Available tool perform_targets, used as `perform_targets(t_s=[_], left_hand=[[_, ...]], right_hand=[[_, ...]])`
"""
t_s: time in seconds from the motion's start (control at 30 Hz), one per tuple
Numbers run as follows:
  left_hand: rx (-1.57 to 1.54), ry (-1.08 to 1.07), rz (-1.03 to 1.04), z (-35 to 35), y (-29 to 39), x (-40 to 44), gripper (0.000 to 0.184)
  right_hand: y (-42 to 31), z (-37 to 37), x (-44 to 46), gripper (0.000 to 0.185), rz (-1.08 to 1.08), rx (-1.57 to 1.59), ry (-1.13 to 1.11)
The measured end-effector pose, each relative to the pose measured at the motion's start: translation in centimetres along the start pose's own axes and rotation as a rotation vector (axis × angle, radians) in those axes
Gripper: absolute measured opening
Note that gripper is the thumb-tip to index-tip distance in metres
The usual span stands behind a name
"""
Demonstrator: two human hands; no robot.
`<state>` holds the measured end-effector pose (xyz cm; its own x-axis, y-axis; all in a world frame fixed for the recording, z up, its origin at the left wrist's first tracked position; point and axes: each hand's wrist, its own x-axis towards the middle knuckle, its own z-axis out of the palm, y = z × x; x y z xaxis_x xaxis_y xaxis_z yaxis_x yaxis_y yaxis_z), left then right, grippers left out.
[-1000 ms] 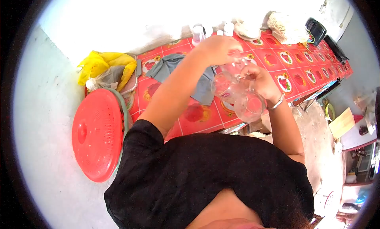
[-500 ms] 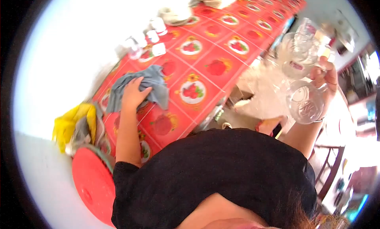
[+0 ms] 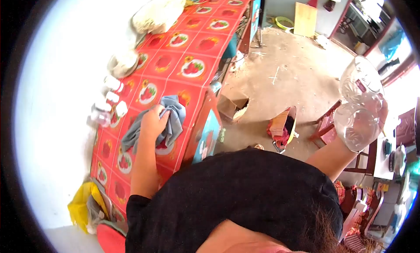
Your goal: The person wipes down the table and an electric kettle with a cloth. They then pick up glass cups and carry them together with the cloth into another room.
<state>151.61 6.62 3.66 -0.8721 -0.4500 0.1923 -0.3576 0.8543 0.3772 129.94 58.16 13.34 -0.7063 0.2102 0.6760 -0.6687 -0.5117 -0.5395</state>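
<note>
My left hand (image 3: 153, 125) rests on a grey-blue cloth (image 3: 176, 117), its fingers curled into the bunched fabric. The cloth lies on a table spread with a red, fruit-patterned tablecloth (image 3: 162, 65). Out to the right, my right hand (image 3: 382, 112) grips clear glassware, mostly hidden behind it. One clear glass vessel (image 3: 361, 78) with a small red label points away from me; another clear glass vessel (image 3: 356, 126) hangs nearer my wrist. Whether they are cups or bowls is hard to make out.
Small jars (image 3: 113, 96) and a pale bowl (image 3: 124, 64) line the wall side of the table. A yellow bag (image 3: 87, 205) hangs near a red stool (image 3: 110, 240). On the floor stand a cardboard box (image 3: 229, 106) and an open bag (image 3: 280, 126). Wooden chairs (image 3: 328, 124) are at right.
The view has swung right, showing more floor and the doorway. My left hand's fingers, spread on the cloth before, now curl into it. My right hand still holds the glassware off to the right.
</note>
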Motion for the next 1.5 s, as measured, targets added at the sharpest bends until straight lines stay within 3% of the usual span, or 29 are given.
perform_targets(t_s=[0.07,0.17,0.27,0.53,0.6,0.7,0.83,0.93,1.0,1.17,1.33,1.5], left_hand=[[-0.020,-0.035,0.060,1.8,2.0,2.3,0.025],[-0.045,-0.067,0.179,4.1,6.2,6.0,0.024],[-0.087,-0.140,0.291,6.3,11.4,10.1,0.022],[-0.146,-0.286,0.412,14.2,22.6,18.6,0.021],[-0.115,-0.306,0.432,16.0,24.6,20.2,0.022],[-0.144,-0.326,0.468,18.6,26.3,22.5,0.024],[-0.189,-0.438,0.441,22.8,26.5,26.1,0.024],[-0.165,-0.467,0.451,26.3,26.4,29.6,0.025],[-0.162,-0.597,0.325,28.0,27.2,32.3,0.027],[-0.190,-0.727,0.305,35.9,28.1,41.7,0.032],[-0.080,-0.805,0.426,38.5,32.2,51.3,0.036],[-0.083,-0.843,0.476,41.8,36.1,58.2,0.036]], right_hand=[[0.1,0.1,0.6,0.034,-0.001,0.011,-0.032],[1.2,-1.2,1.9,0.031,0.015,-0.159,0.226],[1.9,-4.4,4.1,0.027,-0.016,-0.200,0.185],[3.0,-7.9,9.7,0.021,0.048,-0.301,0.409],[3.1,-11.2,10.6,0.018,0.085,-0.342,0.348],[3.1,-14.4,11.4,0.019,0.050,-0.526,0.197],[4.0,-15.6,11.9,0.020,-0.006,-0.497,0.468],[4.7,-16.2,12.8,0.021,0.027,-0.447,0.487],[6.2,-16.6,13.7,0.021,-0.027,-0.474,0.488],[11.4,-17.5,17.1,0.014,-0.012,-0.540,0.493],[18.2,-16.5,23.5,0.015,-0.101,-0.690,0.506],[22.9,-17.6,27.8,0.015,-0.058,-0.793,0.419]])
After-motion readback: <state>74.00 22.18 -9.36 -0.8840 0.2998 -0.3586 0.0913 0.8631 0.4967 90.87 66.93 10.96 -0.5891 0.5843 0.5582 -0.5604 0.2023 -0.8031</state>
